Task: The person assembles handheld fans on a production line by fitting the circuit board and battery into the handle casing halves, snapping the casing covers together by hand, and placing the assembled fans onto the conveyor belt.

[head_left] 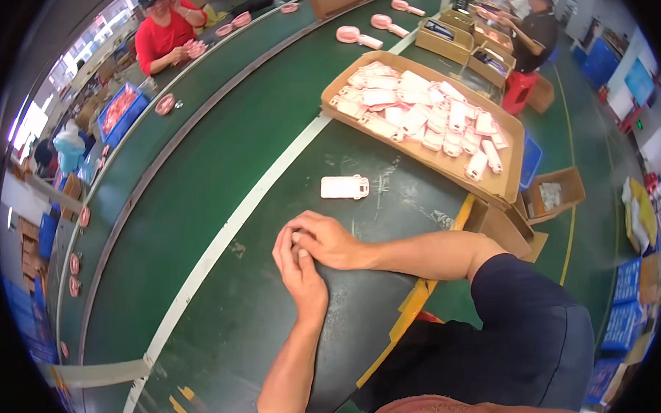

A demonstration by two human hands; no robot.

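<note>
Left hand (301, 279) and right hand (326, 241) are kinda cupped together over the table (363, 300), fingers curled, near a pale part (342, 187); can't tell if they're gripping anything.

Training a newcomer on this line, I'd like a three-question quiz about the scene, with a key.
1. True or false: the left hand and the right hand touch each other.
2. The lone white piece lies: A) in the cardboard tray; B) on the table; C) on the floor.
3. Fill in the colour: the blue crate at far left holds ___ parts.

Key: 1. True. 2. B. 3. Pink.
</note>
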